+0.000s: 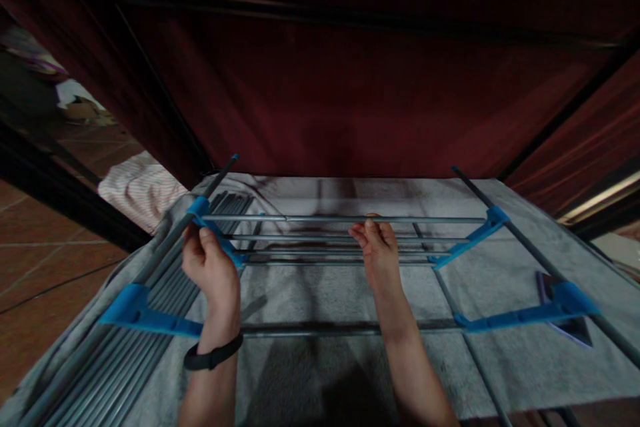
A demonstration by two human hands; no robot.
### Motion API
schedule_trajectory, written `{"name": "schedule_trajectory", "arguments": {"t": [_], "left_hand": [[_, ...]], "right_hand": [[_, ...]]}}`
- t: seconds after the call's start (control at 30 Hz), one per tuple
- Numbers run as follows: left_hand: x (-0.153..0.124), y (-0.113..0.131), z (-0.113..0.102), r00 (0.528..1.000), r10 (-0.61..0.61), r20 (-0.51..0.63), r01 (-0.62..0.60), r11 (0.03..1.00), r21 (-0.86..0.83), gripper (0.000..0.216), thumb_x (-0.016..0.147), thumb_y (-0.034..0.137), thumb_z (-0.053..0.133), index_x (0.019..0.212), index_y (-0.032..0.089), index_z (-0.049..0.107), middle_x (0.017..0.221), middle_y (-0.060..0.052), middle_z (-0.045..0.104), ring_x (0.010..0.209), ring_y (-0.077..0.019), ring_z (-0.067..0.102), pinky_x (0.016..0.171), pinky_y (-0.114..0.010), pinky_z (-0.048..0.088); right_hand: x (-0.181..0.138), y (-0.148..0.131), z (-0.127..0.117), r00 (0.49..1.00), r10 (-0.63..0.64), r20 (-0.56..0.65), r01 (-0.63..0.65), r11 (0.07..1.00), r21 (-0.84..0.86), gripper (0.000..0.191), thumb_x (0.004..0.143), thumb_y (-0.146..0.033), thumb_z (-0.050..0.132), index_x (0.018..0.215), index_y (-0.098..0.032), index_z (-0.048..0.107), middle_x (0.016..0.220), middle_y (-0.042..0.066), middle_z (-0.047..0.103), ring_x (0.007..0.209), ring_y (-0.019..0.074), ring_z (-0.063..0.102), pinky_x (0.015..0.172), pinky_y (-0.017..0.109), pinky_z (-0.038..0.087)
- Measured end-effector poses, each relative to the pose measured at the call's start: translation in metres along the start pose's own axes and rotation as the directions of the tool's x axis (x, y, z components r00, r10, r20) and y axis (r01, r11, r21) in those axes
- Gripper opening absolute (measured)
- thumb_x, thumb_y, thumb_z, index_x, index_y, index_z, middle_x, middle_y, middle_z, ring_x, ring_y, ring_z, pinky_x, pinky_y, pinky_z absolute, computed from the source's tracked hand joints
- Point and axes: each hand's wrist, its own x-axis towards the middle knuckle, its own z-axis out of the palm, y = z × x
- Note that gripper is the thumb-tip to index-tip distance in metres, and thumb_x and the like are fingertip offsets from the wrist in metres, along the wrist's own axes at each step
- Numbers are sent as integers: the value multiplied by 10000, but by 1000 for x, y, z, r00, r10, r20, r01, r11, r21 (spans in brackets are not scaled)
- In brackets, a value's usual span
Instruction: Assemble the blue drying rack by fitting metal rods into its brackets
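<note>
A frame of grey metal tubes and blue plastic brackets, like a drying rack, stands over a grey cloth. My left hand (215,270), with a black wristband, curls its fingers at the far-left blue bracket (200,207), and part of that grip is hidden. My right hand (380,247) pinches the upper cross rod (435,219) between thumb and fingers, right of its middle. This rod spans from the left bracket to the far-right blue bracket (496,217). Below it run several thinner parallel rods. Nearer me are a left blue bracket (150,317) and a right one (530,317).
Several parallel grey tubes (125,373) lie along the left side of the grey cloth (310,293). A dark, purple-edged pointed object (575,330) sits behind the near-right bracket. Dark red panels (350,93) rise behind. Striped fabric (145,190) hangs at left, above the tiled floor (40,267).
</note>
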Motion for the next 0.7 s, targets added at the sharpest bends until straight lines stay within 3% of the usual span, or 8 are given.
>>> {"name": "schedule_trajectory", "arguments": {"t": [0.07, 0.13, 0.2, 0.23, 0.3, 0.43, 0.5, 0.7], "left_hand": [[-16, 8, -3, 978, 55, -199, -41, 996, 75, 302, 964, 317, 574, 1203, 151, 654, 1266, -117, 663, 1260, -280, 584, 1153, -462, 412], [-34, 23, -4, 960, 181, -213, -154, 978, 138, 274, 952, 247, 593, 1212, 176, 644, 1253, -105, 651, 1236, -265, 586, 1107, -452, 444], [-50, 46, 1, 912, 411, 0, -408, 905, 124, 193, 975, 204, 562, 1139, 197, 663, 1135, -94, 679, 1162, -255, 619, 1051, -442, 475], [-56, 60, 6, 847, 504, 168, -522, 848, 88, 186, 985, 188, 546, 1122, 209, 670, 1120, -94, 688, 1147, -255, 629, 1035, -441, 479], [-66, 89, 23, 703, 620, 349, -658, 753, -13, 214, 995, 176, 535, 1157, 223, 667, 1097, -87, 713, 1096, -246, 653, 1000, -431, 488], [-78, 136, 72, 332, 578, 745, -724, 663, -191, 296, 1033, 260, 511, 1292, 230, 650, 1210, -90, 726, 1136, -242, 660, 1101, -458, 439], [-82, 150, 94, 224, 524, 822, -730, 649, -215, 327, 1037, 307, 518, 1320, 206, 647, 1225, -99, 729, 1122, -249, 668, 1028, -424, 486], [-86, 169, 127, 156, 345, 926, -720, 681, -132, 290, 1006, 304, 577, 1259, 222, 691, 1219, -90, 739, 1107, -238, 692, 957, -350, 510]], "right_hand": [[0, -1, 0, 1000, 14, -4, -14, 1000, -6, 363, 733, -490, 863, 929, -246, 680, 817, -44, 639, 804, 146, 677, 871, 389, 614], [0, -2, 0, 1000, 27, -7, -27, 1000, -13, 375, 732, -500, 861, 933, -245, 673, 813, -43, 641, 804, 151, 679, 866, 393, 614], [-1, -3, 0, 999, 41, -8, -41, 999, -10, 381, 728, -503, 861, 923, -243, 663, 812, -41, 646, 802, 154, 681, 863, 393, 611], [-2, -4, 0, 999, 47, -9, -47, 999, -5, 379, 727, -500, 859, 921, -243, 659, 812, -39, 648, 802, 156, 682, 856, 389, 609], [-2, -5, 0, 998, 57, -8, -57, 998, 2, 371, 730, -490, 846, 936, -247, 655, 810, -37, 655, 798, 164, 680, 824, 371, 603], [-1, -1, -3, 999, 33, -33, -33, 999, -15, 284, 720, -425, 802, 864, -253, 628, 767, -52, 650, 728, 139, 622, 722, 286, 550], [1, 2, -6, 999, 13, -51, -14, 999, -30, 233, 716, -391, 764, 776, -251, 587, 735, -56, 630, 705, 129, 582, 689, 260, 518], [8, 6, -9, 998, 64, -3, -64, 998, -29, 216, 730, -423, 692, 824, -258, 590, 864, -14, 699, 832, 172, 632, 774, 306, 538]]}}
